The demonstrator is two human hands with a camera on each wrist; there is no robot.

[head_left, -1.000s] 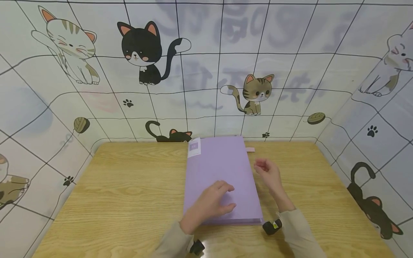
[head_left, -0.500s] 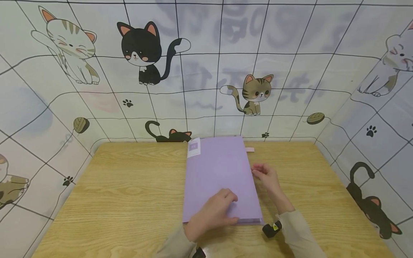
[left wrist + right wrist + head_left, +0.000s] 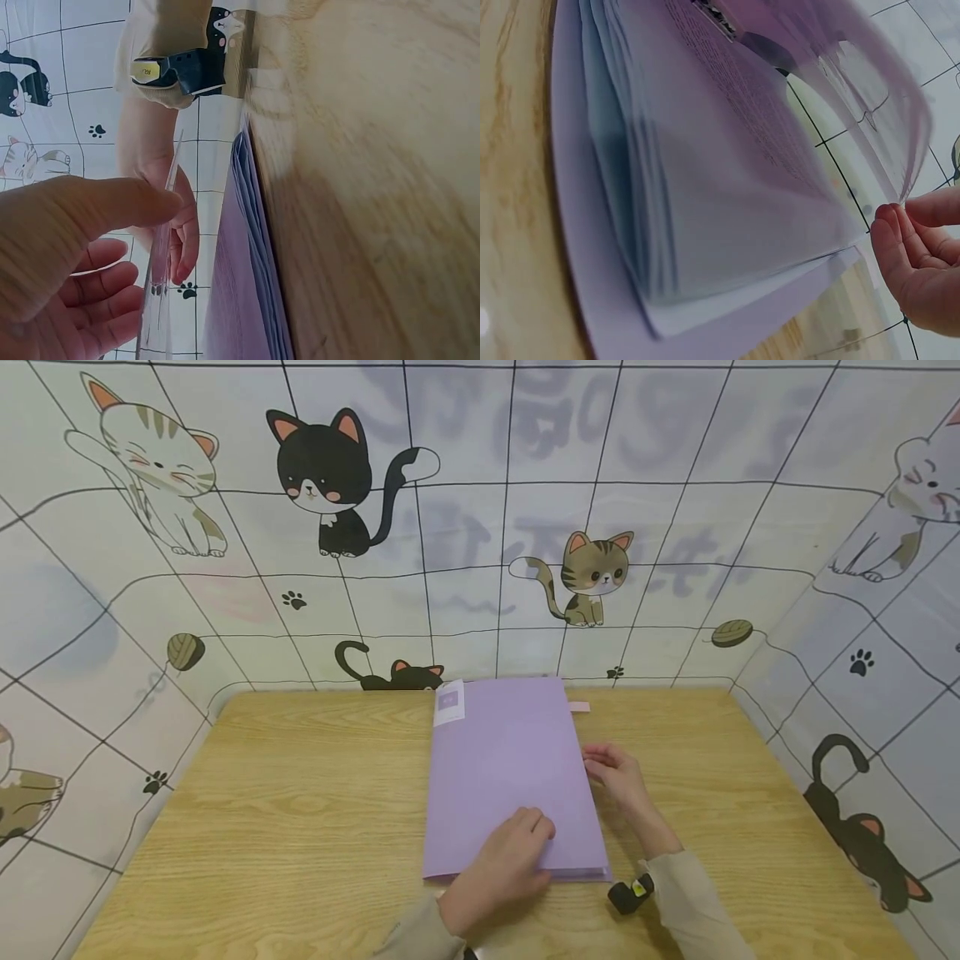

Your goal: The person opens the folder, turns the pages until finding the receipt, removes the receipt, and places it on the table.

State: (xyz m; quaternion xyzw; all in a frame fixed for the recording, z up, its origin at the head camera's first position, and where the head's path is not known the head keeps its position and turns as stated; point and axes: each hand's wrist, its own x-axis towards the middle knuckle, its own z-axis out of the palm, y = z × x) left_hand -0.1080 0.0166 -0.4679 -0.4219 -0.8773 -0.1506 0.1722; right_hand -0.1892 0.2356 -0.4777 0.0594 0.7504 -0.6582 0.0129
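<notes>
A purple document folder (image 3: 510,752) lies on the table, with a white label (image 3: 450,703) at its far left corner. My left hand (image 3: 510,860) is at its near edge; in the left wrist view its thumb and fingers pinch the edge of a raised clear cover (image 3: 154,322). By the folder's right edge, my right hand (image 3: 618,777) pinches the cover's side edge, which bows up in the right wrist view. Beneath the cover, stacked clear sleeves (image 3: 727,210) and a purple back cover (image 3: 577,225) show.
A pale pink tab (image 3: 579,707) sticks out at the folder's far right. The wooden table (image 3: 315,810) is bounded at the back and sides by a cat-print cloth (image 3: 465,602). Black cameras (image 3: 632,893) sit on both wrists.
My left hand has come down toward the folder's near edge and its fingers have drawn together there. The right hand has moved slightly left, up to the folder's right edge.
</notes>
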